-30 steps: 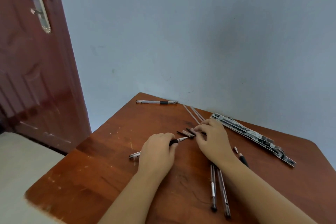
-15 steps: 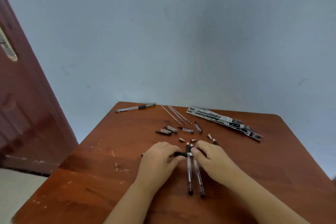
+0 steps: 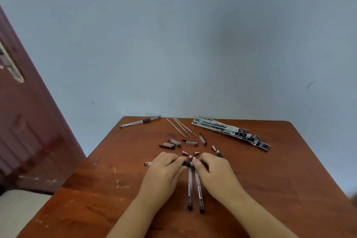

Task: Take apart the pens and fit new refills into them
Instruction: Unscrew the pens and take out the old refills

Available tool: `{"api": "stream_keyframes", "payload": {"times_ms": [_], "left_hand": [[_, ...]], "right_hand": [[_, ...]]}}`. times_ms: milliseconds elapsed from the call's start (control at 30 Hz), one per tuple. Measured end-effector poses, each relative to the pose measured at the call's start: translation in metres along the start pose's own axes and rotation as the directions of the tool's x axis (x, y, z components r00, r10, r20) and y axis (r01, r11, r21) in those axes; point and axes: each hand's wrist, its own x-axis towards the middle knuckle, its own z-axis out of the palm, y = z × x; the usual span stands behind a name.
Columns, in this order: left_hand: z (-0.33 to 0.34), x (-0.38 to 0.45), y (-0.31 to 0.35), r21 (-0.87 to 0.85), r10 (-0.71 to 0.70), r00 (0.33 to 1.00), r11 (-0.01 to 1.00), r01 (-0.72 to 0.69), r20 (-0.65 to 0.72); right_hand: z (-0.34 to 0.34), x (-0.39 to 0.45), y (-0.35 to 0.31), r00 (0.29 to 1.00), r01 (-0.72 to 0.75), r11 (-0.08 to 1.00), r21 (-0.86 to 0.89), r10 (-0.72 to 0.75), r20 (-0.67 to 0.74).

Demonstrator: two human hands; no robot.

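1. Head view, hands: left hand [image 3: 164, 168] lies over a pen [image 3: 187, 163] that runs crosswise on the table [image 3: 270, 189], fingers curled round its barrel; the pen's clear tail end pokes out past the hand's left side. Right hand [image 3: 214, 169] meets it at the black grip section, thumb and fingers pinching the tip end.
2. Head view, near parts: two pen barrels [image 3: 194, 185] lie side by side between the wrists, pointing toward the person, black ends nearest.
3. Head view, far parts: caps [image 3: 174, 142] and small metal tips [image 3: 185, 153] are scattered just beyond the hands. Three refills [image 3: 181, 127] lie together farther back, beside the refill packets [image 3: 229, 132] at the right. One whole pen [image 3: 139, 121] sits apart at the far left edge.
4. Step in hand, as judged: unscrewing or pulling the tip off the held pen. Cannot tell whether the tip is loose yet; fingers hide the joint.
5. Progress, as judged: mid-task. Several pens look stripped, none visibly refilled, one untouched.
6. Next move calls for: opposite twist between the two hands, then drawing the old refill straight out.
7. Risk: small tips near the hands could roll or be knocked.
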Motion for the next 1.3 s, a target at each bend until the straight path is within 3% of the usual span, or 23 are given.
{"api": "stream_keyframes", "payload": {"times_ms": [167, 333, 467, 733, 1033, 1300], "left_hand": [[-0.009, 0.012, -0.004, -0.119, -0.045, 0.995, 0.991, 0.055, 0.09], [0.005, 0.01, 0.006, -0.136, -0.089, 0.996, 0.987, 0.085, -0.028], [0.011, 0.0, 0.003, -0.195, -0.171, 0.984, 0.968, 0.16, -0.042], [0.008, -0.001, 0.006, -0.179, -0.118, 0.991, 0.978, 0.106, -0.056], [0.007, 0.0, 0.006, -0.194, -0.116, 0.99, 0.976, 0.1, -0.075], [0.007, -0.001, 0.004, -0.213, -0.134, 0.987, 0.971, 0.113, -0.087]], "right_hand": [[-0.009, 0.002, -0.002, 0.996, 0.086, 0.994, 0.071, -0.084, -0.02], [-0.018, 0.003, 0.003, 0.991, 0.134, 0.989, 0.068, -0.132, -0.029], [-0.013, 0.004, 0.012, 0.99, 0.137, 0.99, 0.013, -0.136, -0.04], [-0.013, 0.006, 0.018, 0.983, 0.107, 0.992, 0.071, -0.094, -0.158], [-0.002, 0.003, 0.019, 0.98, 0.181, 0.983, -0.021, -0.182, -0.077], [-0.006, 0.005, 0.015, 0.984, 0.174, 0.977, 0.12, -0.177, 0.007]]}}
